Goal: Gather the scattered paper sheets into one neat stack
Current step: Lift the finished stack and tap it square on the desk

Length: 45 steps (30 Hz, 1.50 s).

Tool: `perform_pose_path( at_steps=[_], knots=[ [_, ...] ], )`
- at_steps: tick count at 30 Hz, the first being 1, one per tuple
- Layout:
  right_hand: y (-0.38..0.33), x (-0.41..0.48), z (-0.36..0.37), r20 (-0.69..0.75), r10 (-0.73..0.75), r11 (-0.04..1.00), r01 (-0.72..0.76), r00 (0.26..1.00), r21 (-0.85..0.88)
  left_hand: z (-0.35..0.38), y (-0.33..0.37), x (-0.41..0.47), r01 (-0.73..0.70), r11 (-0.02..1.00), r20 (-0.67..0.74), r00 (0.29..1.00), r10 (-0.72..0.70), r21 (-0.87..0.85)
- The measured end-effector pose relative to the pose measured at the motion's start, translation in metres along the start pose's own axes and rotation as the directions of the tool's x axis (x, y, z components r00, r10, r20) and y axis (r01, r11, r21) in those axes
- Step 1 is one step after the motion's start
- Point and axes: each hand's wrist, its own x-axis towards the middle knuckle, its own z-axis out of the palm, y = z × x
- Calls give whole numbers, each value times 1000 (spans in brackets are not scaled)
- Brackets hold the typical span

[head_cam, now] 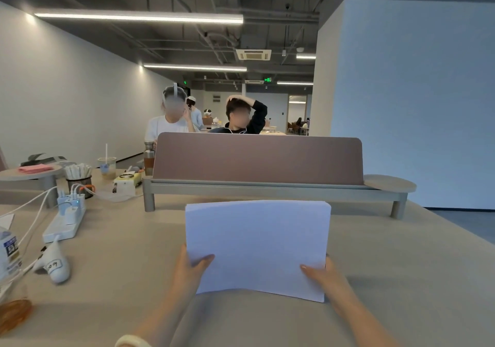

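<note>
Two things fill most of the view: a long open office room with white walls, exposed grey ceiling ducts and strip lights, and the broad pale beige bench (375, 253) that runs forward from the camera. Across the far edge of the bench stands a low brown divider panel on a grey rail (257, 159), and beyond it two seated people face this way. No loose sheets show anywhere on the bare bench top, so the gathering looks done and the squaring-up looks like the step in hand.

Nearer, the stack of white paper sheets (257, 239) stands almost upright in the middle of the bench, its lower edge just above or touching the surface; I cannot tell which. Held that way, the sheets can likely be tapped down so their edges line up. The left hand (187, 269) pinches the lower left side, thumb on the near face, fingers hidden behind. The right hand (325, 274) pinches the lower right side in the same grip.

Off to the left lie a white power strip with plugged chargers (65, 222), a white teardrop-shaped object with a handwritten label (55, 265) and a clear plastic cup with a straw (107, 166), all well apart from the paper
</note>
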Motion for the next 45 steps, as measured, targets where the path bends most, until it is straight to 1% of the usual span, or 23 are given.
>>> perform_pose_path(
  at_steps=[4,7,9,10,12,13,15,16,18,19,21,23,26,28,29,30,32,33,34,37,40,43,45],
  knots=[
    [0,-1,5,-57,-23,999,20,998,-44,0,-1,1,-24,1000,1,1000,24,1],
    [-36,7,-4,-81,-95,988,84,992,-126,2,4,2,9,995,27,1000,-7,-96],
    [-73,16,-17,-46,-164,956,148,985,-253,1,11,3,24,989,45,999,-18,-148],
    [-96,19,-23,-12,-210,917,193,978,-348,-1,15,4,22,988,15,1000,-20,-151],
    [-144,22,-30,90,-304,785,303,948,-541,-5,26,10,25,994,-128,991,-39,-110],
    [-167,21,-30,150,-342,699,358,928,-619,-8,31,14,44,998,-198,979,-52,-48],
    [-206,17,-21,259,-354,535,422,899,-732,-13,45,22,48,992,-252,967,-16,119],
    [-220,15,-14,304,-340,459,439,890,-772,-13,52,25,10,981,-238,971,38,195],
    [-238,13,3,382,-295,320,467,876,-825,-11,62,28,-93,963,-91,989,119,253],
    [-241,13,10,411,-273,263,478,870,-838,-7,66,27,-126,967,3,992,129,220],
    [-244,15,22,444,-238,186,489,864,-852,-1,67,24,-113,984,123,988,96,138],
    [-244,18,28,453,-234,160,494,860,-855,3,66,22,-86,993,139,988,75,76],
    [-243,22,24,417,-265,238,478,869,-845,7,65,22,-81,997,121,990,78,17],
    [-240,25,13,357,-304,376,455,883,-807,9,65,22,-90,996,115,989,89,5],
    [-236,27,5,309,-330,481,441,892,-758,10,65,23,-96,995,116,989,96,1],
    [-229,27,-2,256,-346,603,423,903,-676,11,64,23,-98,995,118,988,98,-4],
    [-206,26,-14,152,-315,839,350,937,-418,13,60,25,-94,995,116,989,96,-25],
    [-190,26,-17,122,-274,918,297,954,-264,14,59,25,-85,996,114,990,89,-37],
    [-169,26,-17,118,-232,959,248,965,-139,15,56,26,-74,996,111,991,78,-42],
    [-106,21,-2,163,-147,988,153,976,-24,19,48,23,-73,995,99,992,80,-72],
    [-63,14,26,103,-111,992,103,988,75,25,37,24,-54,996,59,997,58,-74],
    [-59,19,41,-27,-139,984,141,990,105,32,39,28,-70,995,-5,998,70,-70],
    [-71,24,40,-64,-162,983,167,985,82,34,47,33,-91,994,-18,996,90,-58]
  ],
)
